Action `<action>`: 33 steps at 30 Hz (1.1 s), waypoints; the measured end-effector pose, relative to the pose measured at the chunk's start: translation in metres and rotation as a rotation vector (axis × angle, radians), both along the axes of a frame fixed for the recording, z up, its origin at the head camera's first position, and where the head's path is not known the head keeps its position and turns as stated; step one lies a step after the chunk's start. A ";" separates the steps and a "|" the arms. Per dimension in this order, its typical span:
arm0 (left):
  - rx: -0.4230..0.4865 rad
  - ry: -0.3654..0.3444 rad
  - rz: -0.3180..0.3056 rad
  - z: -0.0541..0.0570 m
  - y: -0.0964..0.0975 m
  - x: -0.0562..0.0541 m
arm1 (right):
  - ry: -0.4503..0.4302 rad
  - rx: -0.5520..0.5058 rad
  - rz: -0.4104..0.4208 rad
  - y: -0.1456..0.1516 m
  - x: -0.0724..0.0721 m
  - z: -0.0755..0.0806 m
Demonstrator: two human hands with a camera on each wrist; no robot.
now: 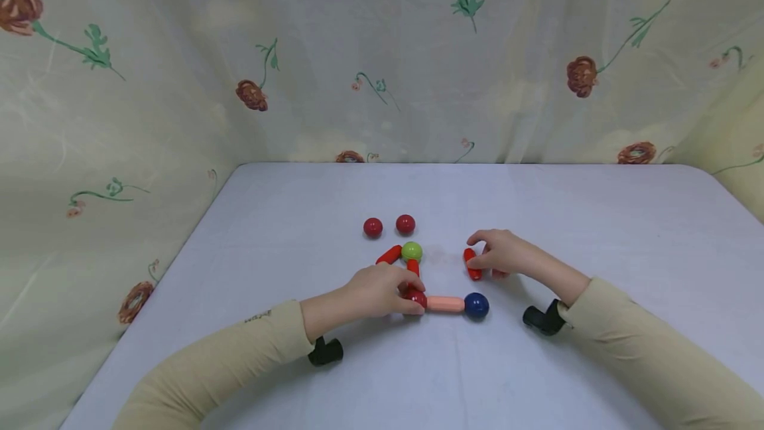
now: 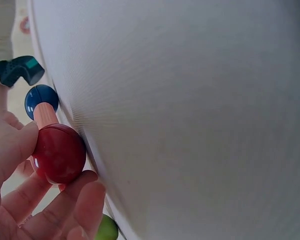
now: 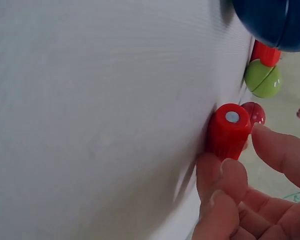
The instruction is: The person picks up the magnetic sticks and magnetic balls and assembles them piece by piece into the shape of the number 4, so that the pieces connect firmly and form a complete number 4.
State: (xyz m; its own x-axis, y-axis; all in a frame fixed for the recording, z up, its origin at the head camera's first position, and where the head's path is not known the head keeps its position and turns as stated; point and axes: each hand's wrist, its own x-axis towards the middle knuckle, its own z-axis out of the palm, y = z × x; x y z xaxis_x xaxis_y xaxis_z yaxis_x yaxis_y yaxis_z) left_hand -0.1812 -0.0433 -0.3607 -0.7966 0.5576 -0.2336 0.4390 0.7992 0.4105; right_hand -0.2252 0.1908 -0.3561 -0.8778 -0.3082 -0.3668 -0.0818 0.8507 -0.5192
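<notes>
My left hand [image 1: 379, 289] pinches a red ball [image 2: 61, 154] between thumb and fingers at the corner of a joined shape. From that ball a pink rod [image 1: 445, 304] runs right to a dark blue ball [image 1: 476, 306]. A red rod [image 1: 413, 269] leads away from me to a green ball [image 1: 412, 251], which has another red rod [image 1: 389, 255] at its left. Over on the right, my right hand [image 1: 504, 253] has its fingers parted around a loose red rod [image 3: 229, 131] with a round metal disc in its end. Its fingertips are right at the rod's sides.
Two red balls, one on the left [image 1: 373, 227] and one on the right [image 1: 405, 223], lie behind the shape on the white table [image 1: 286, 217]. A flowered curtain [image 1: 382, 52] hangs behind the table. A black wrist camera is under each sleeve.
</notes>
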 end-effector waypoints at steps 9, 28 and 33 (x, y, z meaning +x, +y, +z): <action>-0.011 0.009 -0.005 0.001 0.000 0.001 | -0.030 0.021 -0.019 -0.001 -0.003 -0.005; 0.007 0.102 -0.015 0.007 0.012 0.004 | -0.077 -0.016 -0.096 -0.001 0.002 -0.005; 0.003 0.082 -0.039 0.007 0.022 0.003 | -0.110 -0.059 -0.127 0.001 0.003 -0.007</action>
